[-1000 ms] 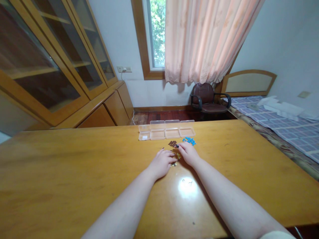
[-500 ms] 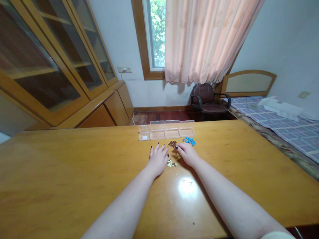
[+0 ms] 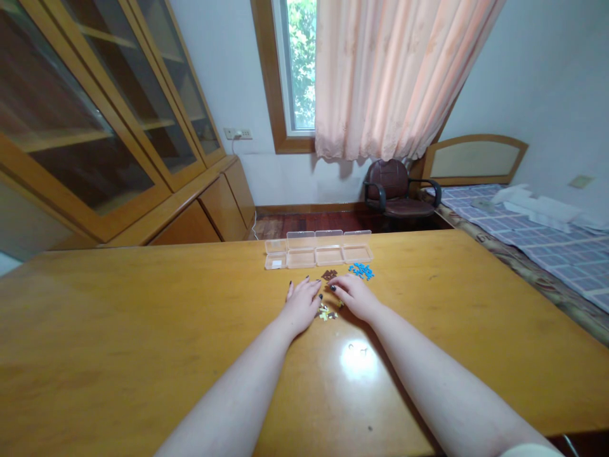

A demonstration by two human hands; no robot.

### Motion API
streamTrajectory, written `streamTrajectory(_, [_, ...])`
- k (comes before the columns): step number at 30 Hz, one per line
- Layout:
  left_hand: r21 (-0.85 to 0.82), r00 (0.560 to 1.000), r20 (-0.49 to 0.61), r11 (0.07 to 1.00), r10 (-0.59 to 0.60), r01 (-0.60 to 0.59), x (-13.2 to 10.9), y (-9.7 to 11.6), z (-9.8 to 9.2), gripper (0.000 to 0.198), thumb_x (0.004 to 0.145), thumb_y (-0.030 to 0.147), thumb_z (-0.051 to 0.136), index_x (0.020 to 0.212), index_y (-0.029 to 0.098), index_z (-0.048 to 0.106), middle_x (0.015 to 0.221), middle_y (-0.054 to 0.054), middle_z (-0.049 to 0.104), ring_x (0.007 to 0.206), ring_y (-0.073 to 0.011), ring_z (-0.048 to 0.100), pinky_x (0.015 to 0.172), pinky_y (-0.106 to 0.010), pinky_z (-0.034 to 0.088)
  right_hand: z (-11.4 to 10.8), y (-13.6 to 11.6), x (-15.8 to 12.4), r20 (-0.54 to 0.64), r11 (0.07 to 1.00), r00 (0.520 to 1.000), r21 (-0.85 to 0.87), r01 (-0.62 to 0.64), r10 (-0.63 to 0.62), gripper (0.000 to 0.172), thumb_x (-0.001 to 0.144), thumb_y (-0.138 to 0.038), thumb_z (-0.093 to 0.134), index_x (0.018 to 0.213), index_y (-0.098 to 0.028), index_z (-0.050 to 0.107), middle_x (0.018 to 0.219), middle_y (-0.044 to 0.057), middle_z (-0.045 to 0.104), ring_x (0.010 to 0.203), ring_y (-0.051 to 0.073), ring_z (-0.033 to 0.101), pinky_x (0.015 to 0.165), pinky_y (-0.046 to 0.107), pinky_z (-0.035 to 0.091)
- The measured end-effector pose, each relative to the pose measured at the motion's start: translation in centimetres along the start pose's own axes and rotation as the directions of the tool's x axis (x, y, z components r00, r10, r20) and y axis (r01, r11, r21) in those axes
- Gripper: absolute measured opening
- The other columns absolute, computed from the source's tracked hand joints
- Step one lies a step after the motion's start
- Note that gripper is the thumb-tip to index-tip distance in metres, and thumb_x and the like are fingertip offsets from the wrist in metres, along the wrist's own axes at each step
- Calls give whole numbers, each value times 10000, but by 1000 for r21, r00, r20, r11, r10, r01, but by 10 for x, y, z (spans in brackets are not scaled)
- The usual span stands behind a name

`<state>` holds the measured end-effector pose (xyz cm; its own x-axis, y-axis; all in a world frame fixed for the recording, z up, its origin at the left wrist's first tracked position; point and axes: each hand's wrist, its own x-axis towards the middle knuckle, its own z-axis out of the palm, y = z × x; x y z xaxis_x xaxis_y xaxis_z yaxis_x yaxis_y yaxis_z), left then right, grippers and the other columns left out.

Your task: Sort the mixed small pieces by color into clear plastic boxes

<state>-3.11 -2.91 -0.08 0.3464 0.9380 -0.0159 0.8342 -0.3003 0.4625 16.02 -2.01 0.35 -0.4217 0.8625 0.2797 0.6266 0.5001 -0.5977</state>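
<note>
My left hand (image 3: pixel 301 304) lies flat on the wooden table (image 3: pixel 143 330) with its fingers stretched out, holding nothing. My right hand (image 3: pixel 356 296) rests just to its right, fingers curled down onto the tabletop near small pieces. A little heap of yellow and brown pieces (image 3: pixel 325 313) lies between the two hands. Brown pieces (image 3: pixel 328 275) sit just beyond the fingertips, and blue pieces (image 3: pixel 361 271) lie further right. A row of clear plastic boxes (image 3: pixel 318 249) stands open behind them.
A glass-fronted wooden cabinet (image 3: pixel 95 127) runs along the left wall. Beyond the table's far edge stand a dark armchair (image 3: pixel 396 187) under a pink curtain (image 3: pixel 390 76), and a bed (image 3: pixel 533 241) on the right.
My left hand opened from a loose curl and slid slightly left and forward, uncovering the yellow pieces. My right hand's fingers shifted a little left, toward the brown pieces.
</note>
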Motion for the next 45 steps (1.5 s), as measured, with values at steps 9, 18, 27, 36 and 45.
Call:
streamTrajectory(9, [7,999,-33,1000,-7,8,-1,2,-2,395,870,274,440,1249,269,555,1287,-51,573,1280,-238,399,1122,-545,126,3,1,1,3,1000,1000,9,-2,2,209,911,-267,489,1002,-181,656,915,63,675,883,192,555,827,331,381])
streamTrajectory(18, [21,985,-140,994,-101,104,-1,1,-3,368,827,218,465,1161,224,621,1251,-70,588,1216,-242,454,1115,-515,191,2,-5,1,36,1000,999,-5,-18,18,175,844,-162,542,964,-187,668,835,39,659,832,179,528,805,314,380])
streamTrajectory(27, [20,990,-55,992,-127,128,-1,0,4,394,839,291,489,1222,328,572,1409,-32,455,1389,-313,208,1092,-645,47,3,-7,-1,84,999,996,41,-19,15,292,801,-126,568,1071,-210,642,973,52,654,931,193,524,865,342,374])
streamTrajectory(36, [24,992,-73,994,-107,109,0,1,3,384,826,261,489,1193,300,596,1375,-36,497,1360,-300,278,1108,-607,109,2,-8,-1,97,999,995,40,15,-18,324,792,-133,562,1098,-207,640,1025,69,642,997,209,517,915,363,361])
streamTrajectory(45, [45,979,-187,995,-76,86,-2,-1,-2,329,810,167,462,1013,280,695,1261,-21,591,1290,-265,388,1122,-548,185,4,-5,0,-5,996,1000,-91,-2,2,206,861,-167,492,960,-201,670,890,54,666,880,193,539,848,341,364])
